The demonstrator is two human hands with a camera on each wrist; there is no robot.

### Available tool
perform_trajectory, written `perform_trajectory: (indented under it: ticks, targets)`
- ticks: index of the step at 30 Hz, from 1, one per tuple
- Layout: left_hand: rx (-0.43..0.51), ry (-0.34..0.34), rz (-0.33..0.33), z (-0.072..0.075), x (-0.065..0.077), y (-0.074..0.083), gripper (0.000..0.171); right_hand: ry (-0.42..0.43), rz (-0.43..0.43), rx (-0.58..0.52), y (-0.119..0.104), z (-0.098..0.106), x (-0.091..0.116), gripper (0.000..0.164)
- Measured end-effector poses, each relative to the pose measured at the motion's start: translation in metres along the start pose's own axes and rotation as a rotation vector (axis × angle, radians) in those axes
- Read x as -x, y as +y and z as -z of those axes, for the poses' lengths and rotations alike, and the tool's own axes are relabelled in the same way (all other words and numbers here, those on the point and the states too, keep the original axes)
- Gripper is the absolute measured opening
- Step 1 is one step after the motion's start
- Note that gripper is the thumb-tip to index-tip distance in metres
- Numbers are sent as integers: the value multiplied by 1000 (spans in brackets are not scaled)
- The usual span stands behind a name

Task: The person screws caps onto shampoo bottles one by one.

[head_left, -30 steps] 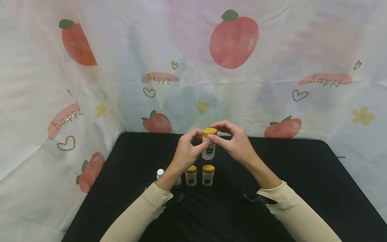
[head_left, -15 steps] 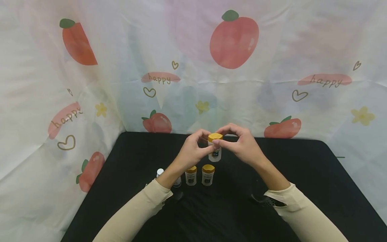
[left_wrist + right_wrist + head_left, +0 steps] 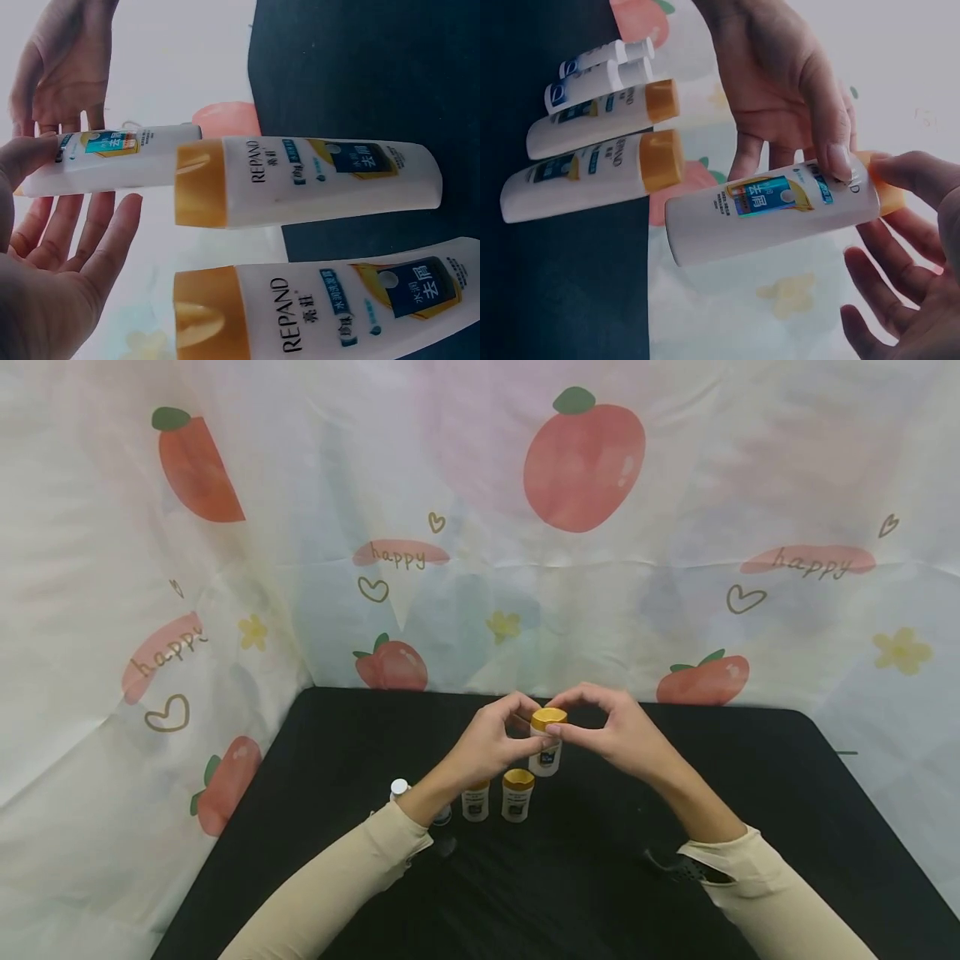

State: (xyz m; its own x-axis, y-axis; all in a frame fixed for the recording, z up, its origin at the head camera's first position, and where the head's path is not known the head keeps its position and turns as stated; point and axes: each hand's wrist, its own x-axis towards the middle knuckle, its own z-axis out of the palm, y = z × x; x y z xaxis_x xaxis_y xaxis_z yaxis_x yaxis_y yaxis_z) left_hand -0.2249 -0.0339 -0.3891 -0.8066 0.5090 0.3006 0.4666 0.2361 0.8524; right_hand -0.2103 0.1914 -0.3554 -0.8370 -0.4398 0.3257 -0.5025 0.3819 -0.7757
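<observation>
A white shampoo bottle (image 3: 545, 760) with a gold cap is held upright above the black table. My left hand (image 3: 489, 747) pinches its upper body between thumb and fingers, as the right wrist view shows. From the other side, my right hand (image 3: 622, 735) pinches around the gold cap (image 3: 887, 187). Two matching shampoo bottles stand close by, one (image 3: 516, 797) just below the held one and another (image 3: 476, 803) to its left, partly behind my left wrist. Both display their labels in the left wrist view.
Further left, two smaller white-capped bottles (image 3: 581, 86) stand in the same row, mostly hidden by my left forearm in the head view. A black table (image 3: 750, 793) lies beneath, with a printed fabric curtain (image 3: 480, 468) behind and at the left.
Both hands have carried the held bottle to the right and lower, nearer the table. The standing bottles have stayed in place.
</observation>
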Motion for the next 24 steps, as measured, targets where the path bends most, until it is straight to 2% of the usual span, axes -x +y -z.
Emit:
perform_trajectory:
  ticks: [6, 16, 24]
  targets:
    - [-20, -44, 10, -6, -2, -2, 28, 12, 23, 25, 8, 2, 7, 20]
    - [-60, -136, 60, -12, -8, -4, 28, 26, -30, 90, 23, 2, 19, 20]
    - [-89, -205, 55, -19, -8, -10, 25, 2, -52, 75, 35, 1, 26, 21]
